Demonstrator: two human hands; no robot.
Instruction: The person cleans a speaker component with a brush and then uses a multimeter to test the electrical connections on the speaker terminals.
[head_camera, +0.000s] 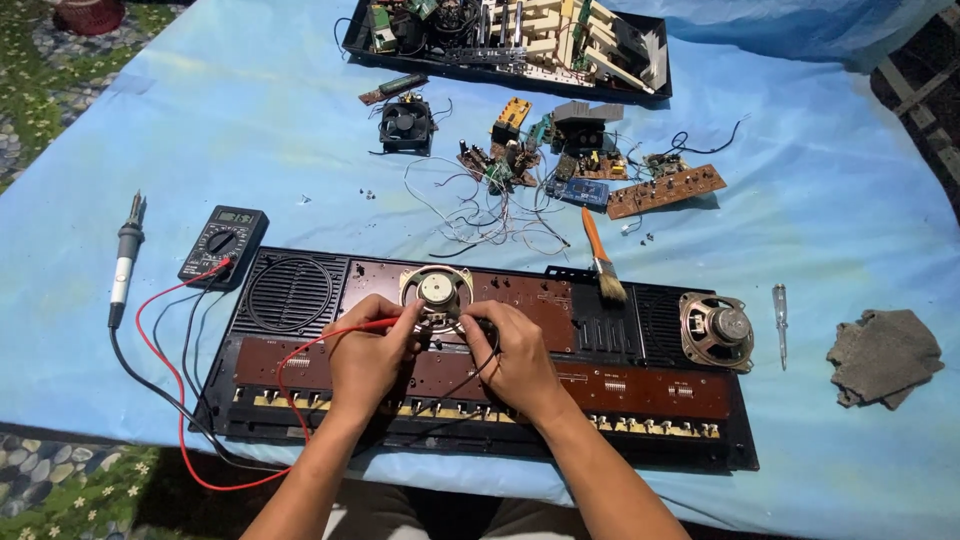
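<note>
Both hands work at a small round speaker (437, 292) lying face down on the opened keyboard chassis (600, 400), just left of its middle. The left hand (368, 352) pinches the red probe (385, 323) between thumb and fingers, its tip at the speaker's near edge. The right hand (515, 358) is closed around the black probe (478, 326) in the same way, touching the speaker from the right. Red and black leads (165, 400) loop off the near table edge and run back to the multimeter (224, 244) at the chassis's far left corner. A soldering iron (124, 262) lies left of the meter. A second speaker (717, 330) sits on the chassis's right end, with a brush (603, 260) just to its left, a screwdriver (780, 322) and a grey rag (885, 356) to its right. Loose boards (665, 190), wires and a fan (405, 124) lie farther away, before a black tray (352, 38) of parts.
</note>
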